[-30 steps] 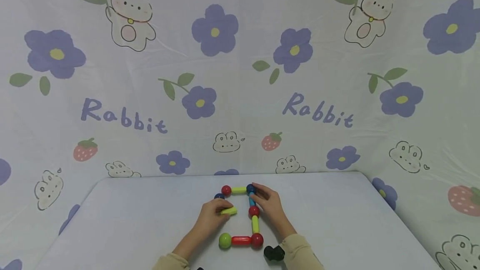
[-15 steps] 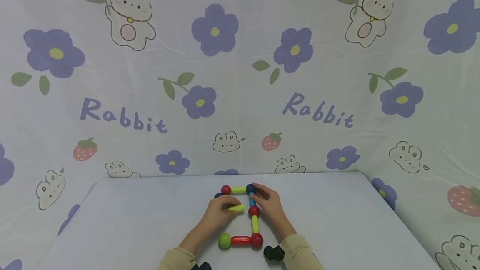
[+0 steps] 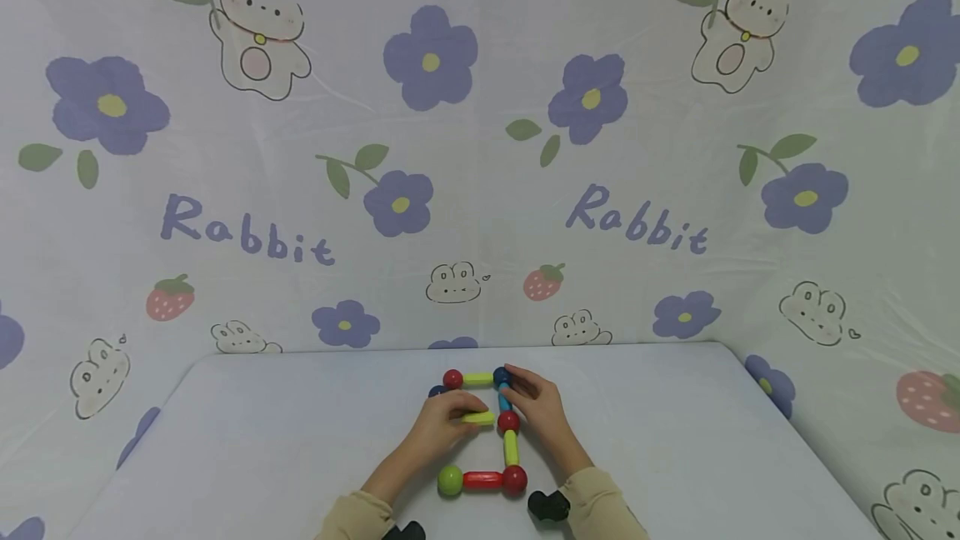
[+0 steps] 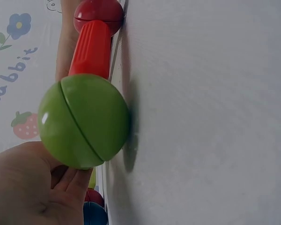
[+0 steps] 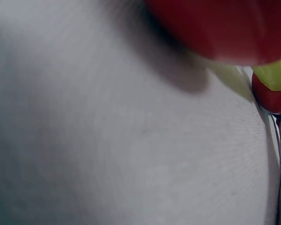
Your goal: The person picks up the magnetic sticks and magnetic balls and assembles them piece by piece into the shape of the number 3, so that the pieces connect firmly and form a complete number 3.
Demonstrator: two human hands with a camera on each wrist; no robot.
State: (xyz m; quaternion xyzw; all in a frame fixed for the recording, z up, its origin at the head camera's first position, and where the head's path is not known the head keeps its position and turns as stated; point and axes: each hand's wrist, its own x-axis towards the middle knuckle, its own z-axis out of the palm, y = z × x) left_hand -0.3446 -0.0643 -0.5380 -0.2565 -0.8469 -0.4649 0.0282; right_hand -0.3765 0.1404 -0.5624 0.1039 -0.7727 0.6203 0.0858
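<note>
Magnetic balls and rods lie joined in a chain on the white table. My left hand (image 3: 438,427) pinches a yellow rod (image 3: 480,418), its free end just left of the middle red ball (image 3: 508,422). At the far right corner, my right hand (image 3: 542,407) holds the dark blue ball (image 3: 501,376), with the thumb by the blue rod (image 3: 504,397). Another yellow rod (image 3: 511,447) runs down to the near red ball (image 3: 514,480). From there a red rod (image 3: 482,481) leads to the green ball (image 3: 450,481), large in the left wrist view.
At the back, a yellow rod (image 3: 477,378) links the dark blue ball to a red ball (image 3: 452,378). Another blue ball (image 3: 437,391) sits beside it, partly behind the left hand. Black wrist devices (image 3: 549,506) show near the sleeves. A rabbit-print curtain (image 3: 480,148) hangs behind the table (image 3: 300,440).
My left hand has moved right with the yellow rod, bringing its end close to the middle red ball. The right hand stays at the dark blue ball.
</note>
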